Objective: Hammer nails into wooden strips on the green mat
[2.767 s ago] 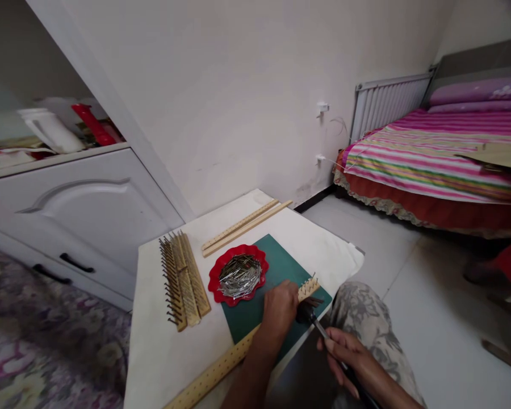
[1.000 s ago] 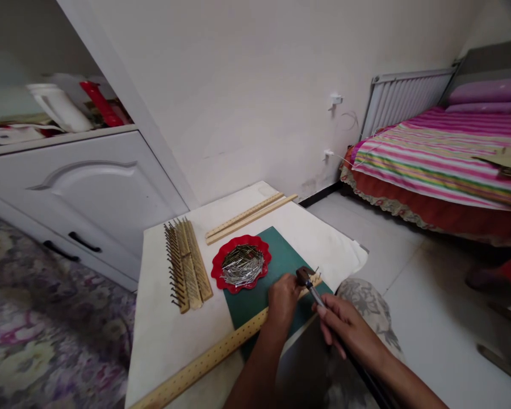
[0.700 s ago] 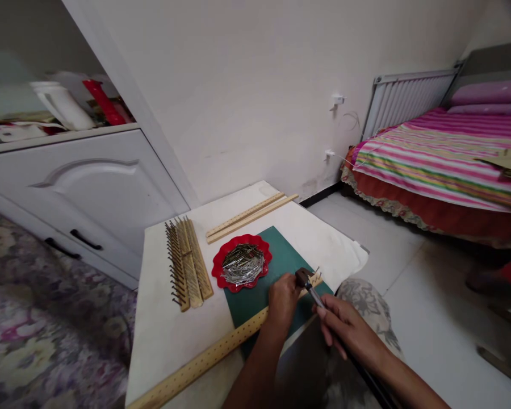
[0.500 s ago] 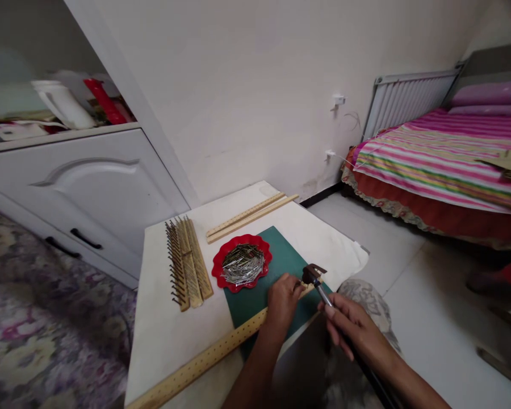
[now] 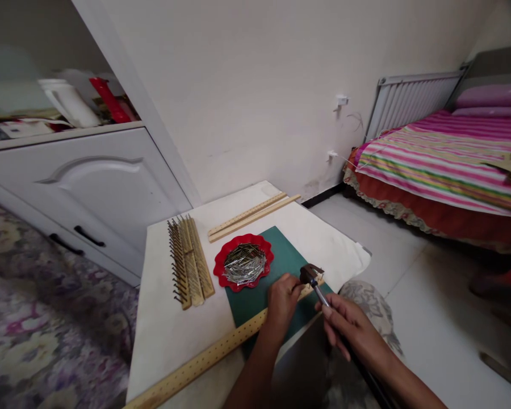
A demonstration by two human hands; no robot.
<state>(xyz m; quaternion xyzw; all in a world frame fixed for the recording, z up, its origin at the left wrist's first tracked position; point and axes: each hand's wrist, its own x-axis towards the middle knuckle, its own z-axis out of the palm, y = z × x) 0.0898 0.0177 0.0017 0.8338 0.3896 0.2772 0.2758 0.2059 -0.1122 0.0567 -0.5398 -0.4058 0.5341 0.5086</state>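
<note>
My left hand (image 5: 283,298) is closed in a pinch on a long wooden strip (image 5: 204,359) with a row of holes, which lies across a green mat (image 5: 283,257). My right hand (image 5: 347,326) grips the handle of a small hammer (image 5: 311,275). The hammer head sits right over the strip's far end, just beside my left fingertips. What my left fingers pinch is too small to see. A red scalloped dish (image 5: 243,262) full of thin metal nails sits on the mat's left corner.
Several wooden strips studded with nails (image 5: 187,262) lie at the left of the low white table (image 5: 166,335). Two bare strips (image 5: 253,216) lie at its far edge. A white cabinet (image 5: 93,187) stands behind, a striped bed (image 5: 443,165) at right. My knee (image 5: 370,307) is beside the table.
The hammer head rose off the strip half a second ago and is down at the strip's end again. My left hand has stayed pinched on the strip. The view shifted slightly.
</note>
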